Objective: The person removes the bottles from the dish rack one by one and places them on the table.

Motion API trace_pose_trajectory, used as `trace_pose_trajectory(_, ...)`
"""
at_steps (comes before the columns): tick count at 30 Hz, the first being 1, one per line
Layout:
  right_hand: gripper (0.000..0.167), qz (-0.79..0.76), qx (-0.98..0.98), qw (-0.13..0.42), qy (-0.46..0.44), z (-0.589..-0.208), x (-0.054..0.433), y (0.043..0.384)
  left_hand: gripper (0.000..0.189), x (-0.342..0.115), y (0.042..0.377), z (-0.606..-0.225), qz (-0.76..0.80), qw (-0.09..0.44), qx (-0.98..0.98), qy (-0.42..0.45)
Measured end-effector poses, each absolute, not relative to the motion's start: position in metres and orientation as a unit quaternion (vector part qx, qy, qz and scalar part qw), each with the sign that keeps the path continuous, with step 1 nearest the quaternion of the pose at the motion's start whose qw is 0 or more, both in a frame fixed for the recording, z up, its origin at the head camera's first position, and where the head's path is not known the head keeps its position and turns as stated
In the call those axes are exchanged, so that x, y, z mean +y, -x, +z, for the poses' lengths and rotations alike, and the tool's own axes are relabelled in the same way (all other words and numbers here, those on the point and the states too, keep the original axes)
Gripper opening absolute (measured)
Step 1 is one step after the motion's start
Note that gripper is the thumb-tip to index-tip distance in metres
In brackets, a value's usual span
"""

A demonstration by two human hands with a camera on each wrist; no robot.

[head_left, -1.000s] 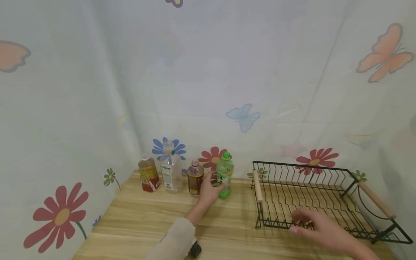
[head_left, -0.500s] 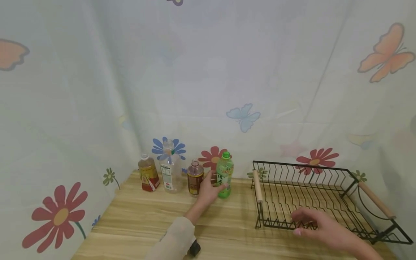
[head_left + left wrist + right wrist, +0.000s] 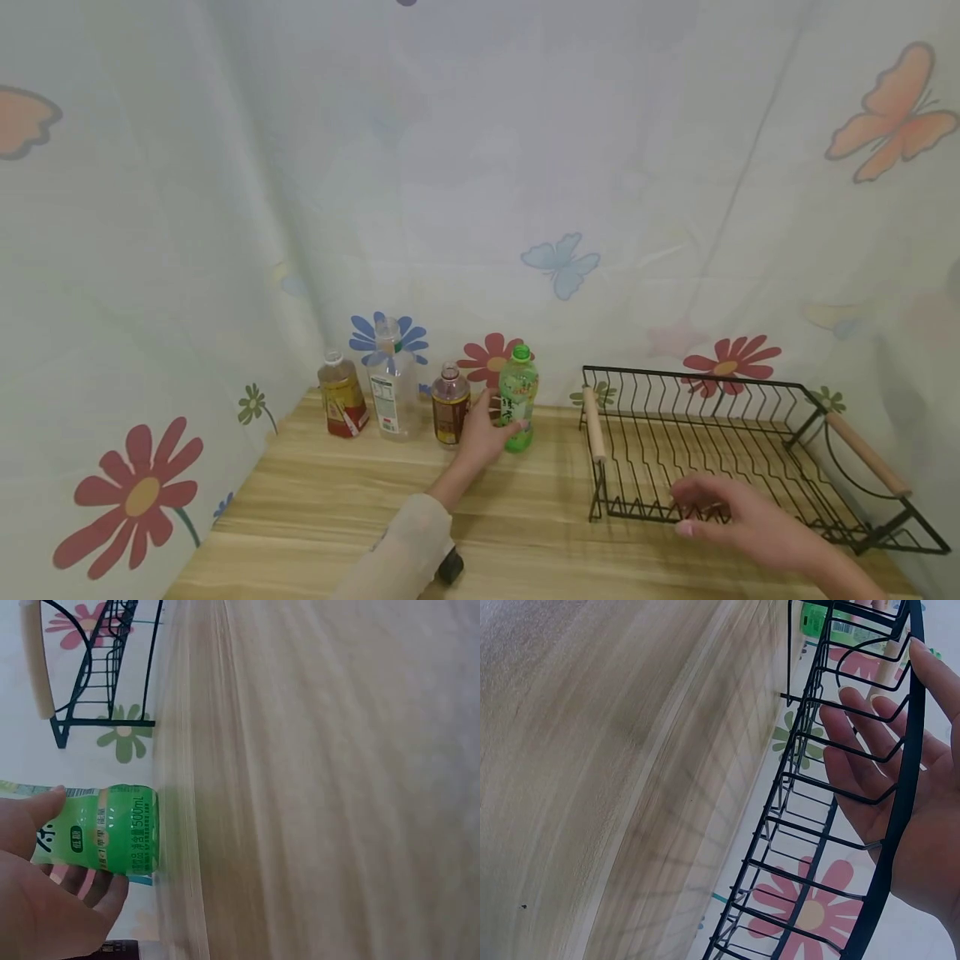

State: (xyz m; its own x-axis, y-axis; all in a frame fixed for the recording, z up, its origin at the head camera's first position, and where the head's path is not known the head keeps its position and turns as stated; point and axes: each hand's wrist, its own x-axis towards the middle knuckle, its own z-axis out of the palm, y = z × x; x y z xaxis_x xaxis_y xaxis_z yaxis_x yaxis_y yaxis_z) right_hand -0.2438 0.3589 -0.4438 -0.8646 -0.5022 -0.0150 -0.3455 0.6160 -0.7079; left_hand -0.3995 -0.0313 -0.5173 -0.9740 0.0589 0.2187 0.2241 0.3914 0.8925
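Note:
A green plastic drink bottle (image 3: 519, 400) without a cap stands upright on the wooden table. My left hand (image 3: 483, 433) grips it from the left side, and the left wrist view shows the thumb (image 3: 46, 806) on one side of the bottle and fingers curled round the other. At the front edge of a black wire dish rack (image 3: 697, 462), my right hand (image 3: 738, 521) hovers with nothing in it. Its fingers are loosely bent and spread in the right wrist view, seen behind the rack's wires. Whether that hand touches the rack, I cannot tell.
Left of the green bottle stand a small brown-labelled bottle (image 3: 451, 408), a tall clear bottle (image 3: 392, 387) and a bottle with a red and yellow label (image 3: 343, 400). The rack has wooden handles (image 3: 595, 425). A flower-patterned curtain (image 3: 465, 167) backs the table (image 3: 330, 487).
The whole scene sits slightly higher in the head view. My left hand stays at the green bottle, and the right hand stays by the rack with only a small shift of its thumb.

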Motion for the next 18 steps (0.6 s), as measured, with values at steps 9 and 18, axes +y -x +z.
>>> trace_pose_trajectory(9, 0.039, -0.363, 0.897, 0.092, 0.234, -0.442, 0.355, 0.243, 0.071, -0.031, 0.399, -0.516, -0.532, 0.073, -0.841, 0.064)
trace_pose_trajectory(18, 0.058, -0.302, 0.925, 0.056, 0.223, -0.438, 0.352, 0.234, 0.099, -0.032, 0.379, -0.511, -0.507, 0.038, -0.859, 0.057)
